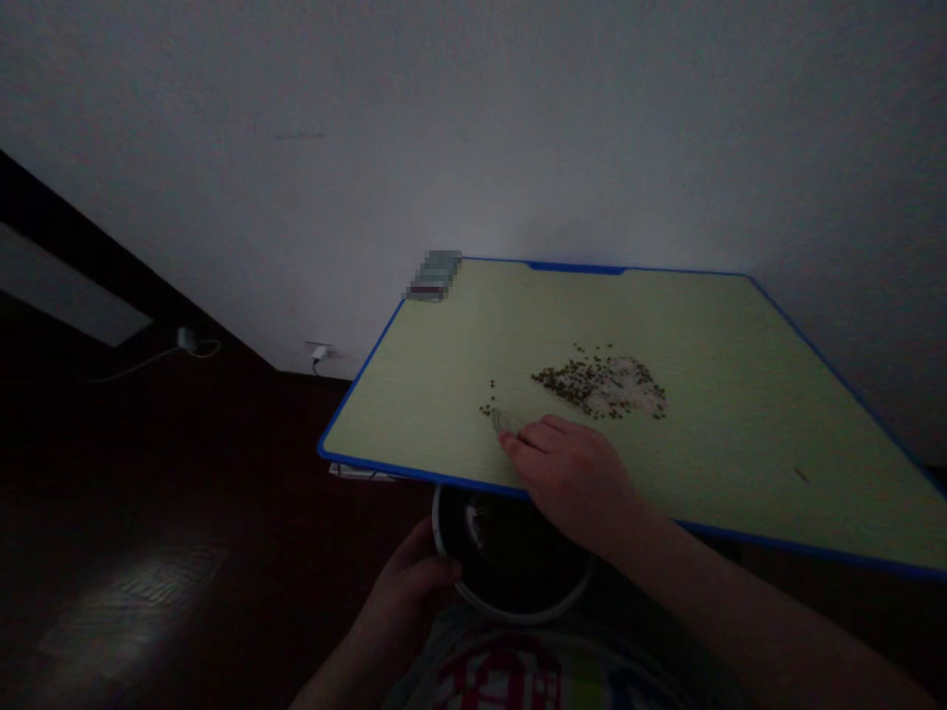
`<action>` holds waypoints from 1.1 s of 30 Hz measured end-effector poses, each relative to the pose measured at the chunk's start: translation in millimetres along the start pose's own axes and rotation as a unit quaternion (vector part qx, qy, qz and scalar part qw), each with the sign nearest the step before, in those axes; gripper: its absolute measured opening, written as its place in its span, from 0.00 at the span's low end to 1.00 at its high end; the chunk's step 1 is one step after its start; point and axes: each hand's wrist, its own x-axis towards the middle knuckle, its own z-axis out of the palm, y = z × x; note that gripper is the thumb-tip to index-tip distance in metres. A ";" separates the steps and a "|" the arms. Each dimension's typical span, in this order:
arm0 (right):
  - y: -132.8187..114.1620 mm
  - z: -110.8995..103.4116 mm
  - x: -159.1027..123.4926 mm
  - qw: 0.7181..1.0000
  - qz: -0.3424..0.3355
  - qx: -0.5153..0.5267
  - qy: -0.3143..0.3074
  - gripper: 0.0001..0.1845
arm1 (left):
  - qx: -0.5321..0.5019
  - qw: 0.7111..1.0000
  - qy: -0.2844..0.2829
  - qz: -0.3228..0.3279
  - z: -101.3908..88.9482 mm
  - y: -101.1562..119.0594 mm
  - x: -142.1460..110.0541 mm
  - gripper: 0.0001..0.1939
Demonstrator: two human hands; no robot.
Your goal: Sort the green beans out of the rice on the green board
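My left hand (414, 587) grips the left rim of a dark-inside bowl (510, 619) with a pale edge, tucked just under the front edge of the table. Over that front edge reaches my right hand (569, 473), fingers closed and low on the tabletop. At its fingertips shows a small pale see-through piece (505, 421), whose kind I cannot make out. A few loose green beans (486, 409) lie just beyond it. Farther right is a spread pile of white rice-like grains (621, 383) mixed with green beans (573, 380). The bowl's contents are too dark to tell.
The pale yellow-green table (740, 394) has a blue edge and stands against a grey wall (518, 128). A blurred-out item (433, 276) sits at its far left corner. A white plug (320, 353) is in the wall socket above a dark floor (222, 473).
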 end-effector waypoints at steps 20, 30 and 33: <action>-2.3 -3.8 -5.9 0.999 -0.036 0.017 0.010 0.10 | -0.028 0.999 -0.028 -0.007 5.9 2.4 -1.4 0.28; -4.6 -0.8 5.1 1.000 -0.027 0.006 -0.002 0.10 | -0.015 1.000 -0.016 -0.003 2.7 1.1 -2.0 0.24; -4.0 0.6 6.1 1.000 -0.018 -0.003 -0.004 0.11 | -0.011 1.000 -0.015 -0.004 0.5 0.0 -0.6 0.25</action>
